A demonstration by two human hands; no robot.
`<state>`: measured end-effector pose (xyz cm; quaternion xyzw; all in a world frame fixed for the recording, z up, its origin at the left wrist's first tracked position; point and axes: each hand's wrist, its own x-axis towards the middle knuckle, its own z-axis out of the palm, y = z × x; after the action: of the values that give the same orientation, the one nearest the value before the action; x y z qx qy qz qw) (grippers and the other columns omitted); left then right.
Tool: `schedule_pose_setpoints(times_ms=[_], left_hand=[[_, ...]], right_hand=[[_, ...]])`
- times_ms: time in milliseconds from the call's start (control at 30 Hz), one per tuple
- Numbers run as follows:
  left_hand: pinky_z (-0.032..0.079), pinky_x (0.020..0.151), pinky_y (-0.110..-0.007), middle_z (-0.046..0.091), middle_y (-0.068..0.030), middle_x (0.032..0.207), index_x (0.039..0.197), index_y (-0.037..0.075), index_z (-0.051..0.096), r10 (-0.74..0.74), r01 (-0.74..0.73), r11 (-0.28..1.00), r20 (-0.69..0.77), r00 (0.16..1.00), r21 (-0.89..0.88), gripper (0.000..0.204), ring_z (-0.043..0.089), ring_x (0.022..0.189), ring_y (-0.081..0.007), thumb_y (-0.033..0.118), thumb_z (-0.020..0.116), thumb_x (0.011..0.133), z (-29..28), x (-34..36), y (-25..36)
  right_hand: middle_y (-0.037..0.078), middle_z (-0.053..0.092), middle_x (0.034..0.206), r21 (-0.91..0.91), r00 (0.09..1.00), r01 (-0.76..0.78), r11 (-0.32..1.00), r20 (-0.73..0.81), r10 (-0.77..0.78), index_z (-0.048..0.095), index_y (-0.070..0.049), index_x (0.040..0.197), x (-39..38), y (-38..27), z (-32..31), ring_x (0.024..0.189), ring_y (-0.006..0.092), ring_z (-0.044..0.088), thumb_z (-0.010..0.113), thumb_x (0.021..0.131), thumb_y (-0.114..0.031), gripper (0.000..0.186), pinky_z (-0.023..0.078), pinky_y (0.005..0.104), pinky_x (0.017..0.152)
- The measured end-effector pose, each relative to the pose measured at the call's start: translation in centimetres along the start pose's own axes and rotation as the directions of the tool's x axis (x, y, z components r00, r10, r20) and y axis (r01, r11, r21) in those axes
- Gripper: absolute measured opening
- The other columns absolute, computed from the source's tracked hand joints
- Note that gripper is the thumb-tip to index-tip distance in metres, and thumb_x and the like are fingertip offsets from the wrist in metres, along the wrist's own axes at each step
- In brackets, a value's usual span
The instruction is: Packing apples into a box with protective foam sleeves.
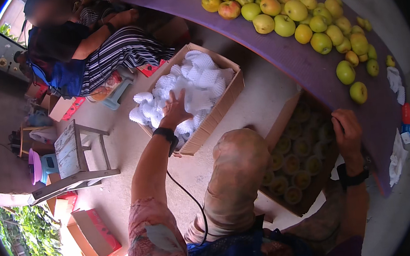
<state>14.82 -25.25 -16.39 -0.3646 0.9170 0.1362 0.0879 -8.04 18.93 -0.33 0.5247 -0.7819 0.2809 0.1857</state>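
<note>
Under our left hand [174, 110] 1 brown carton of white foam nets [189, 97], below our right hand [347, 131] 1 carton of wrapped fruit [294, 161], red boxes [94, 235] well left

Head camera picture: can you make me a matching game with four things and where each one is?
Things:
1. left hand
2. right hand
3. green and yellow apples
4. wooden stool

Places:
A. spread out on top of the purple table
B. standing on the floor, left of the box of white foam nets
C. reaching into the cardboard box of white foam nets
D. resting on the edge of the purple table, above the box of packed apples

Pairs: 1-C, 2-D, 3-A, 4-B
</note>
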Motion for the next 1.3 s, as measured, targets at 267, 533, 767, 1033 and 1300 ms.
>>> schedule_pose_setpoints(times_ms=[267, 533, 767, 1033, 1300], left_hand=[[0.046, 0.094, -0.050, 0.012, -0.0363, 0.148, 0.151, 0.024, 0.005, -0.035, 0.034, 0.997, 0.010, 0.999, 0.072, 0.126, 0.046, 0.117, -0.0553, 0.027, 0.083, 0.052, 1.5, 2.6, 0.5], [0.047, 0.091, -0.053, 0.018, -0.0350, 0.146, 0.150, 0.025, 0.009, -0.057, 0.058, 0.995, -0.019, 0.998, 0.081, 0.125, 0.048, 0.117, -0.0514, 0.023, 0.086, 0.051, 2.8, 3.4, -0.3], [0.046, 0.095, -0.049, 0.023, -0.0298, 0.145, 0.148, 0.022, 0.018, -0.049, 0.052, 0.994, -0.034, 0.998, 0.097, 0.111, 0.052, 0.114, -0.0467, 0.021, 0.082, 0.057, 2.4, 2.7, 0.0], [0.052, 0.076, -0.048, 0.044, -0.0194, 0.116, 0.129, 0.019, 0.044, 0.035, -0.035, 0.999, -0.367, 0.930, 0.007, 0.073, 0.060, 0.094, -0.0412, 0.011, 0.070, 0.061, 3.4, 1.1, -0.3], [0.052, 0.078, -0.048, 0.043, -0.0205, 0.124, 0.126, 0.021, 0.047, -0.008, -0.029, 0.996, -0.403, 0.915, -0.085, 0.073, 0.059, 0.099, -0.0417, 0.013, 0.073, 0.058, 1.2, -0.7, -0.5]], right_hand=[[0.012, 0.063, 0.082, -0.018, 0.997, 0.002, 1.000, 0.073, -0.001, 0.060, -0.001, 0.084, -0.1, -0.1, 0.3, 0.075, 0.0289, 0.061, 0.064, 0.077, 0.005, 0.010, 0.048, 0.0360, 0.063], [0.011, 0.062, 0.081, -0.004, 0.994, -0.003, 1.000, 0.114, 0.004, 0.060, -0.001, 0.084, -0.1, -0.4, 0.8, 0.074, 0.0281, 0.061, 0.065, 0.075, 0.005, 0.011, 0.047, 0.0360, 0.061], [0.013, 0.062, 0.081, 0.042, 0.989, 0.021, 0.999, 0.146, -0.027, 0.060, 0.002, 0.083, 0.0, -0.7, 0.8, 0.073, 0.0292, 0.060, 0.065, 0.074, 0.006, 0.012, 0.047, 0.0365, 0.060], [0.012, 0.061, 0.078, 0.042, 0.994, 0.011, 0.999, 0.112, -0.015, 0.060, 0.001, 0.082, 0.1, -1.0, 0.4, 0.071, 0.0285, 0.059, 0.066, 0.073, 0.006, 0.013, 0.047, 0.0363, 0.059], [0.011, 0.061, 0.077, 0.036, 0.994, 0.007, 0.999, 0.111, -0.011, 0.059, 0.000, 0.082, -0.3, -1.0, -0.3, 0.070, 0.0282, 0.059, 0.066, 0.072, 0.006, 0.013, 0.046, 0.0366, 0.059]])
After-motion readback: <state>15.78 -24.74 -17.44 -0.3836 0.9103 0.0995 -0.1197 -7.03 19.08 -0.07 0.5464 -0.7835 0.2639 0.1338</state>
